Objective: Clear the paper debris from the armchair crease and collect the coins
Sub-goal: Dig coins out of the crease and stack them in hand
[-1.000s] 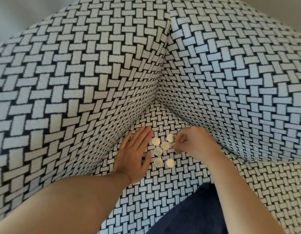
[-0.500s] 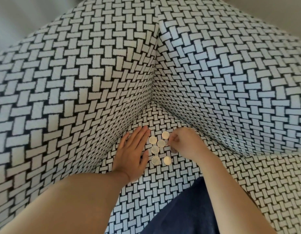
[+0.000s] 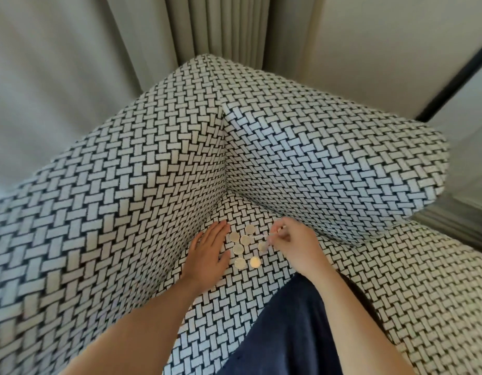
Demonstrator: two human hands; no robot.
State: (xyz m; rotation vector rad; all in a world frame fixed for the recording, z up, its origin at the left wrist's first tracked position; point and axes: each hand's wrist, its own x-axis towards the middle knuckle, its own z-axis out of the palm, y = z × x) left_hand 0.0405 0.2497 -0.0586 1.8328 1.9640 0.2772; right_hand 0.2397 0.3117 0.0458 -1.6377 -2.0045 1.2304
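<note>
Several gold coins (image 3: 245, 240) lie in a loose cluster on the armchair seat (image 3: 234, 315), just in front of the corner crease (image 3: 225, 190). My left hand (image 3: 207, 253) rests flat on the seat, fingers straight, touching the left side of the cluster. My right hand (image 3: 294, 244) hovers at the cluster's right side with fingers curled, pinching a small thin piece that looks like a coin seen edge-on. One coin (image 3: 262, 246) sits right under those fingertips. No paper debris shows in the crease.
The armchair is covered in black-and-white basket-weave fabric; its backrest (image 3: 153, 163) and armrest (image 3: 329, 163) rise steeply around the seat corner. My dark blue trouser leg (image 3: 283, 334) is on the seat. Grey curtains (image 3: 207, 28) hang behind.
The view has pulled back, showing curtains and the whole chair. My right hand has shifted slightly, and one more coin now shows at the cluster's right. The left hand stays flat.
</note>
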